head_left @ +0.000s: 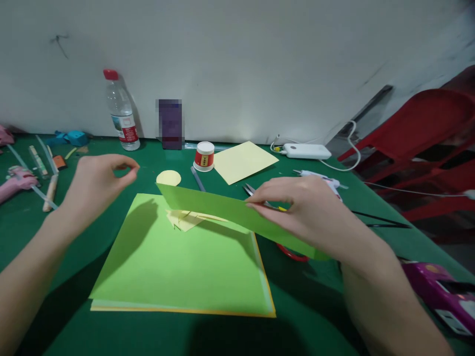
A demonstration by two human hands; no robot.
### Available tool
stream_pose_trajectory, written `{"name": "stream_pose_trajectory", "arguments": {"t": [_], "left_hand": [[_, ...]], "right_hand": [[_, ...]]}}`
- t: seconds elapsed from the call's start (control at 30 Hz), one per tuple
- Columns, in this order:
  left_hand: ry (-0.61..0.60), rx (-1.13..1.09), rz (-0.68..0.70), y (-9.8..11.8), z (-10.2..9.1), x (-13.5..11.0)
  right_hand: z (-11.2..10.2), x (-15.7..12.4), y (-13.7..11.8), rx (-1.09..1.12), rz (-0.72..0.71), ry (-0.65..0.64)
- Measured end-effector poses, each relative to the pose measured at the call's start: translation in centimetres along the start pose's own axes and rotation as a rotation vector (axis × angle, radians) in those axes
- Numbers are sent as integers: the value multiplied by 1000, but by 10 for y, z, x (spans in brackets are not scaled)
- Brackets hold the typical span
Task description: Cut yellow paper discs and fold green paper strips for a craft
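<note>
My right hand (pixel 300 207) grips a lifted sheet of green paper (pixel 222 210) by its right part; the sheet hangs edge-on above a stack of green paper (pixel 178 262) on the green table (pixel 74 326). My left hand (pixel 98 180) hovers to the left of the lifted sheet's far corner, thumb and forefinger pinched together with nothing visible between them. Pale yellow cut scraps (pixel 185 219) lie on the stack under the lifted sheet. A yellow paper disc (pixel 168 177) rests just beyond the stack.
A water bottle (pixel 121 113), a small red-labelled jar (pixel 204 156), a yellow sheet (pixel 243 160) and a white power bank (pixel 306 151) stand along the back. Scissors (pixel 293 254) lie under my right hand. Glue guns (pixel 18 180) and sticks lie left; red chairs (pixel 426 143) stand right.
</note>
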State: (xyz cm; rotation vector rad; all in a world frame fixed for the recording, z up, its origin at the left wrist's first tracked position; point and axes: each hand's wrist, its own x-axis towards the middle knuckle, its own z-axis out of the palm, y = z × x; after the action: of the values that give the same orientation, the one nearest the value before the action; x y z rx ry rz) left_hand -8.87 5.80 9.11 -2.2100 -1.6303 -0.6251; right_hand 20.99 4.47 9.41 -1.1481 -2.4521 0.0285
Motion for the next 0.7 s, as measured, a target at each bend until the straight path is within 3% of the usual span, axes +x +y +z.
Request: {"name": "stream_pose_trajectory", "arguments": {"t": [0.1,0.2,0.3,0.43,0.57,0.7], "left_hand": [[51,-127,3,17,-4,-4],[-51,-143,274,46,2,-13],[-16,-85,395,64,12,-21],[-27,-10,418,69,18,-28],[-34,-7,419,75,16,-35],[5,-54,418,82,14,-40]], "right_hand": [[4,4,-1,61,0,-40],[10,9,-6,177,-24,-108],[17,12,-11,228,-1,-107],[29,14,-20,319,33,-23],[43,12,-33,478,-63,98],[49,9,-41,492,-140,196]]}}
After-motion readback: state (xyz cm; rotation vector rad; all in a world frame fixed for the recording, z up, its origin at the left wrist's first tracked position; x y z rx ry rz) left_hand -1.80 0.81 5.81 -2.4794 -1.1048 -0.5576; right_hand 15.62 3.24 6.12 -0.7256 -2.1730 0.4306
